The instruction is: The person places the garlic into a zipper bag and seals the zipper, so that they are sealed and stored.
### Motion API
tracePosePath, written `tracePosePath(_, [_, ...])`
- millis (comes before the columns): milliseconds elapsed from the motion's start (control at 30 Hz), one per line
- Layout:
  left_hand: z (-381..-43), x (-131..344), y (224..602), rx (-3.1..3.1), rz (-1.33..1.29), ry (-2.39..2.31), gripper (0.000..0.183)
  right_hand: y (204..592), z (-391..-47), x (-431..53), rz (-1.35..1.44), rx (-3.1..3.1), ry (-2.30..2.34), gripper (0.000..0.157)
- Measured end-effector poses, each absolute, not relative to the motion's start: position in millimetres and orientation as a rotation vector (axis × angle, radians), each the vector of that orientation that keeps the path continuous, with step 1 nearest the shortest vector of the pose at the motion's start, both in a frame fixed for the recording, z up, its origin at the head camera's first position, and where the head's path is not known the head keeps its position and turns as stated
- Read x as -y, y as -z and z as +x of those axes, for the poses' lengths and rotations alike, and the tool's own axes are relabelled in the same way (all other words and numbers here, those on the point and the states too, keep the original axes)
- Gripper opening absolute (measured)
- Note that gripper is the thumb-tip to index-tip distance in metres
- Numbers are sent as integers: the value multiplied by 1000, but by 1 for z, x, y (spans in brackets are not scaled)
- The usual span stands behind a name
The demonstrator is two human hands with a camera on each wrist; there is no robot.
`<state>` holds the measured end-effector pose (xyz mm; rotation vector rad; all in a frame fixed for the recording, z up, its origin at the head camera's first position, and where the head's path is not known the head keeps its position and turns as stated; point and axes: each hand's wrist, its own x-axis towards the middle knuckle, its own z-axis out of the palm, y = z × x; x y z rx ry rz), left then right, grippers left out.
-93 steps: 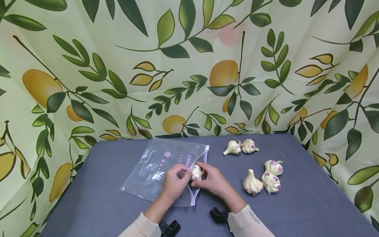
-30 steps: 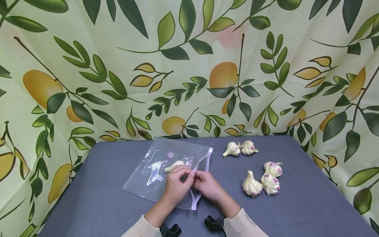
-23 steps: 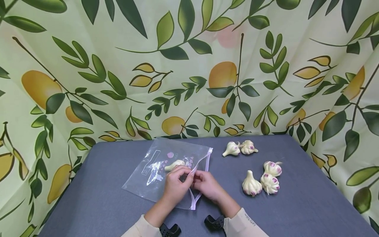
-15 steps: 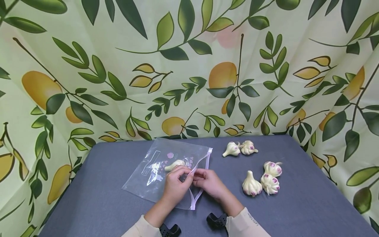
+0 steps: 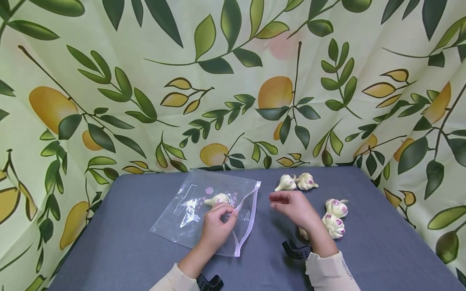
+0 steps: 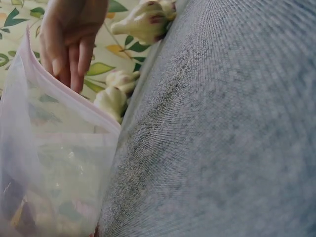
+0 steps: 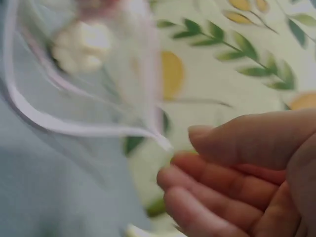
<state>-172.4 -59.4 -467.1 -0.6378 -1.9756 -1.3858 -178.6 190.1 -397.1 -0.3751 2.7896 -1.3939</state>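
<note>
A clear zip bag (image 5: 174, 218) with pink print lies flat, its mouth toward the right. Inside it a garlic bulb (image 5: 219, 199) shows through the plastic. My left hand (image 5: 216, 226) pinches the upper lip of the bag's mouth between thumb and fingers, so the mouth gapes. My right hand (image 5: 296, 208) is to the right of the bag, holding nothing, fingers loosely extended. In the right wrist view the thumb and fingers (image 7: 212, 197) are apart from the bag's rim. Below that hand, one garlic bulb (image 5: 303, 233) is mostly hidden by the wrist.
Two garlic bulbs (image 5: 286, 182) lie at the back right of the grey-blue table (image 5: 127, 242). Another pair of garlic bulbs (image 5: 334, 225) sits to the right of my right wrist. Behind the table hangs a leaf-and-fruit patterned cloth (image 5: 233, 89).
The garlic bulb held at the bag's mouth earlier is now inside the bag. My right hand has left the bag and moved right, toward the loose bulbs. The left hand keeps its pinch.
</note>
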Motion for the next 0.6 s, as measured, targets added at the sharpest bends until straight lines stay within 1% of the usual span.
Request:
tracePosePath(100, [-173, 59, 468, 1962, -647, 1393, 13, 383, -174, -214, -237, -2939, 1236, 35])
tracePosePath(233, [-174, 58, 469, 1927, -661, 1384, 15, 371, -166, -248, -73, -3005, 1000, 49])
tracePosePath(333, [-174, 58, 469, 1918, -661, 1381, 15, 368, -162, -269, -16, -2923, 911, 62])
tracePosePath(400, [-174, 58, 469, 1925, -654, 1389, 15, 370, -161, -279, -14, -2846, 882, 68])
tracePosePath(500, [-173, 58, 469, 1929, -653, 1380, 15, 374, -161, -286, -29, -2739, 894, 69])
tracePosePath(600, [-173, 58, 468, 1932, -653, 1384, 14, 380, -162, -287, -82, -2697, 916, 61])
